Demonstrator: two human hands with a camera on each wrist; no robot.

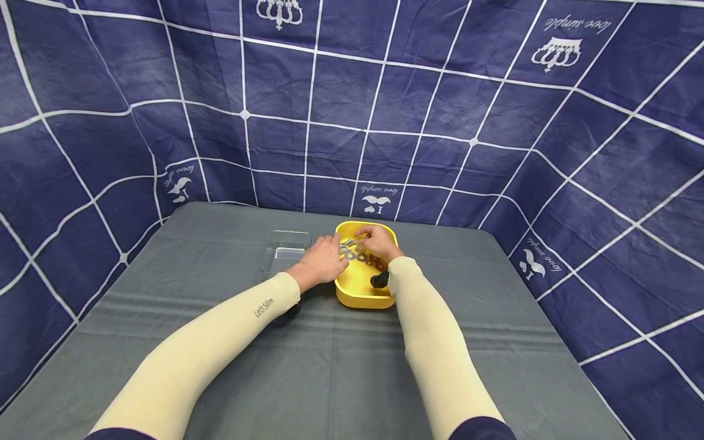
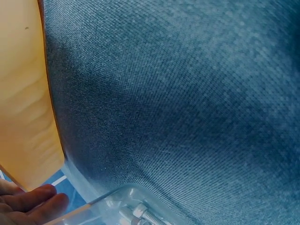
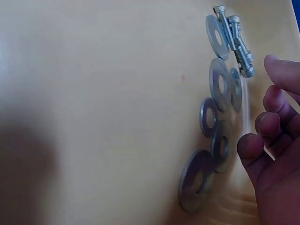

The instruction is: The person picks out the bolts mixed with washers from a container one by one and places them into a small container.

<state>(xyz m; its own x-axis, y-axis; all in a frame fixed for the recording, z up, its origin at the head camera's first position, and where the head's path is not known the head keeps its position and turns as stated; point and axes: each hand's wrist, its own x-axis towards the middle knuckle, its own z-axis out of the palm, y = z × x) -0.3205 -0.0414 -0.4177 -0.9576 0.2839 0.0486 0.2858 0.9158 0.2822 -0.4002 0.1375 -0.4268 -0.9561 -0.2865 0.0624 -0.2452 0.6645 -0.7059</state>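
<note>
My left hand (image 1: 324,260) holds the left rim of a yellow bin (image 1: 356,300), its thumb reaching over the inner side. In the left wrist view its fingers (image 2: 35,199) hang outside the bin wall (image 2: 28,103). The right hand (image 1: 379,243) is inside the bin, fingers loosely bent and nothing visible between them. Beside its fingertips, in the right wrist view, a row of flat metal washers (image 3: 219,84) lies on the bin floor. Several hex-socket bolts (image 3: 234,37) are bunched at the end of that row.
Left of the bin stands a clear plastic box (image 1: 286,252); bolts (image 2: 140,213) lie inside it in the left wrist view. Grey cloth (image 1: 341,366) covers the table, and a blue gridded curtain (image 1: 352,91) hangs behind and along the sides.
</note>
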